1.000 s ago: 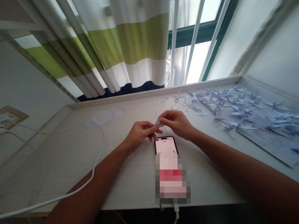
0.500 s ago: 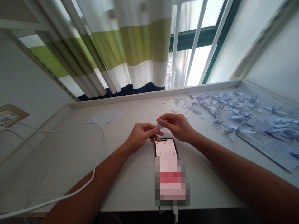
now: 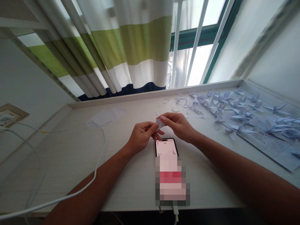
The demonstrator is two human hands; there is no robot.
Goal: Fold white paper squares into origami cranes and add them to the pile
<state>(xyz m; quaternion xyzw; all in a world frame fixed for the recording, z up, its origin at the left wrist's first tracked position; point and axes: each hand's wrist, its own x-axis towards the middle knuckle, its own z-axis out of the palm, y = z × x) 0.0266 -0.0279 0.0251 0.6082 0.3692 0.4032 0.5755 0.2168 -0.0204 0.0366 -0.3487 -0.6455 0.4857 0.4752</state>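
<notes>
One small folded paper piece (image 3: 160, 123), white, is being pinched between both hands just above the desk (image 3: 70, 150), hovering at twelve o'clock of a phone (image 3: 166, 146) that is lying flat with its screen lit.

- Left hand (image 3: 142, 136): thumb and forefinger are gripping the piece's lower left edge, and the other fingers are curling in.
- Right hand (image 3: 178, 125): fingertips are gripping the upper right edge, likewise closed round it.
- Handling, as judged: the piece is weighing next to nothing and behaving as thin, soft stock. It is likely creasing under any pressure and tearing readily, but hardly slipping in dry fingers.
- Hold, as judged: a light fingertip pinch along a folded edge or corner, where the layers are lying stiffest, is looking safer than pressing across the flat middle.

Many paper cranes (image 3: 225, 106) are lying scattered at two o'clock from the hands, well apart from them. Some are resting on a printed sheet (image 3: 269, 142) at three o'clock.

Several blank paper squares (image 3: 105, 117) are lying flat at ten o'clock.

One white cable (image 3: 98, 156) is looping across the desk from eight to ten o'clock, running toward a wall socket (image 3: 9, 114) at nine o'clock.

One striped curtain (image 3: 131, 47) is hanging at twelve o'clock, beyond the desk's far edge.
</notes>
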